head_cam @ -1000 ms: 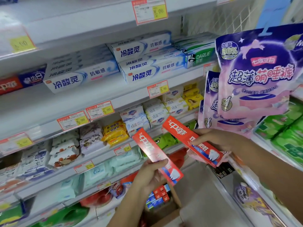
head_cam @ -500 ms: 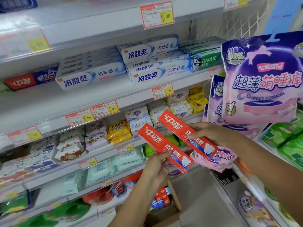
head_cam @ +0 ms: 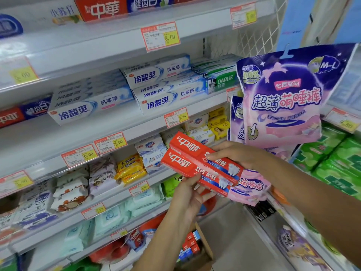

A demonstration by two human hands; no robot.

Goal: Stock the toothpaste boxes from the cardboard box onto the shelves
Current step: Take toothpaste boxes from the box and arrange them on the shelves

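Two red toothpaste boxes lie side by side in front of me at chest height. My left hand [head_cam: 190, 194] grips the nearer red box [head_cam: 187, 171] from below. My right hand [head_cam: 236, 155] holds the farther red box [head_cam: 192, 149] from above, its fingers curled over the box's right end. The two boxes touch along their long sides. Down on the floor stands the open cardboard box [head_cam: 204, 251] with several small red and blue cartons inside. More red boxes of the same brand sit on the top shelf [head_cam: 101, 9] and at the far left of the second shelf [head_cam: 11, 117].
White toothpaste boxes [head_cam: 91, 106] and a green Darlie box [head_cam: 222, 82] fill the second shelf. Soap and wipes fill the lower shelves. Purple hanging packs [head_cam: 283, 98] hang close on the right, beside green packs [head_cam: 336, 159].
Both hands have lifted and drawn together, so the two red boxes now lie pressed side by side. The view has tilted upward, showing the top shelf.
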